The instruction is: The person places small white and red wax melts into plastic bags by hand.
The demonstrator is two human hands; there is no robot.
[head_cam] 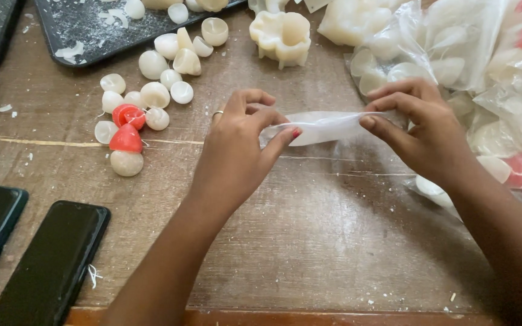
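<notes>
Worn brown wood makes the bench (309, 241), its top scratched, streaked pale and dusted with small white crumbs, and a reddish strip runs along the near edge. Near the middle of the bench, both hands hold a small clear plastic bag (324, 125) just above the wood. The left hand (237, 151) pinches the left end of the bag between thumb and fingers, and a ring sits on one finger. The right hand (421, 130) grips the right end in the same way, so the bag is stretched flat between them. At the far left part of the bench lie many white wax half shells (152, 93), and among them two red wax pieces (127, 127). A dark tray (86, 30) with white flakes stands at the far left corner, and a white flower-shaped wax piece (282, 36) stands near the far edge. Along the right edge lies a heap of clear bags with wax pieces (496, 78) inside, white and red. At the near left corner lie two black phones (49, 259) with dark screens, side by side.
</notes>
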